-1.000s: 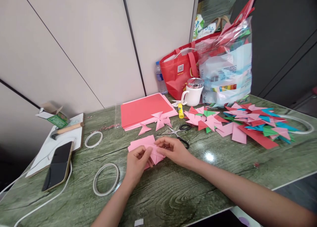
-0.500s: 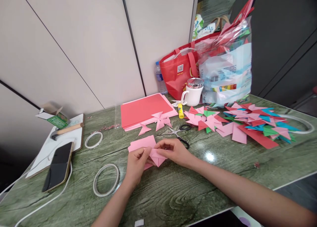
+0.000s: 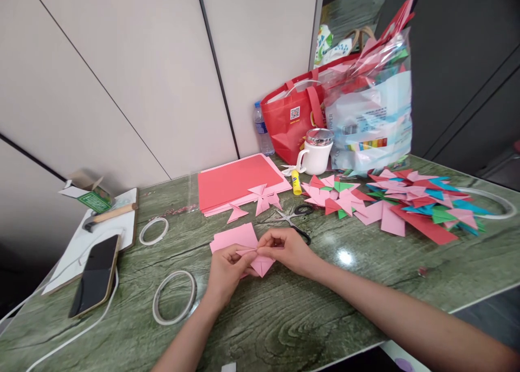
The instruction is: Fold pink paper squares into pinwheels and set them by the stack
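A folded pink paper piece (image 3: 260, 262) is pinched between both hands just above the green table (image 3: 284, 318). My left hand (image 3: 227, 270) grips its left side with thumb and fingers closed. My right hand (image 3: 286, 247) pinches its upper edge from the right. Under the hands lies a small stack of pink paper squares (image 3: 235, 235). Black-handled scissors (image 3: 294, 220) lie just behind my right hand.
A red paper stack (image 3: 238, 183) with pink pinwheels (image 3: 264, 197) lies behind. Coloured pinwheels (image 3: 406, 201) pile at right. A white mug (image 3: 317, 152), a glue stick (image 3: 296, 182), a red bag (image 3: 294, 117), a plastic bag (image 3: 368, 112), two tape rings (image 3: 174, 296), a phone (image 3: 95, 274) and a hammer (image 3: 108, 215) stand around.
The pink piece has been folded further between the hands; a thin flap now stands up at its top. Both hands stay in nearly the same place.
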A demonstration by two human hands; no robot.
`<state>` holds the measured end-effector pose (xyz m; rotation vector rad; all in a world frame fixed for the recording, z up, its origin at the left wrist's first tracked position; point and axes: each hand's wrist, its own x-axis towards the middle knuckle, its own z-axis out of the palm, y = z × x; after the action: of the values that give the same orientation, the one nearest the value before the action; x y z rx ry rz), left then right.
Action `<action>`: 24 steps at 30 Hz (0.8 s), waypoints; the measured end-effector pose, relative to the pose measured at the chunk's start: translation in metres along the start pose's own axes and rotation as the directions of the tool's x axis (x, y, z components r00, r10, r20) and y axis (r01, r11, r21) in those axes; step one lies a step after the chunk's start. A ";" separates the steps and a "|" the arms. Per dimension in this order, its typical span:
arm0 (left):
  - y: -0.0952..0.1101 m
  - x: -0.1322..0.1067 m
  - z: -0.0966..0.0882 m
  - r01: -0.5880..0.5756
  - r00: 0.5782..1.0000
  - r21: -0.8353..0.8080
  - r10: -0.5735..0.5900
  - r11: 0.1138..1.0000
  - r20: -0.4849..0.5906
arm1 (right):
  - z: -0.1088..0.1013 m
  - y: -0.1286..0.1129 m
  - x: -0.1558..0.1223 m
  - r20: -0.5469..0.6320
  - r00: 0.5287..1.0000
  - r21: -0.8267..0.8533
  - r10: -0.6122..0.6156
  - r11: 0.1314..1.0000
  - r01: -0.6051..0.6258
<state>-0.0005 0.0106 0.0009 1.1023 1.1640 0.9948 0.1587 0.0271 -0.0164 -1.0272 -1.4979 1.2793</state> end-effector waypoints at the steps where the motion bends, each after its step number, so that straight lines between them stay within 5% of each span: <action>1: 0.000 0.000 0.000 -0.017 1.000 0.004 0.017 1.000 -0.021 | 0.000 0.001 0.001 -0.003 1.000 0.002 0.009 1.000 -0.009; 7: 0.000 0.002 -0.003 -0.120 0.983 0.061 0.127 0.991 -0.134 | -0.002 0.002 0.003 0.045 0.996 0.106 0.075 0.991 -0.079; 24: 0.001 0.005 -0.006 -0.134 0.982 0.054 0.140 0.989 -0.127 | -0.002 0.000 0.001 0.176 0.981 0.237 0.082 0.964 -0.123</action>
<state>-0.0057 0.0166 0.0002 1.1808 1.2333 1.1666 0.1602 0.0279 -0.0158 -0.8616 -1.3770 1.6137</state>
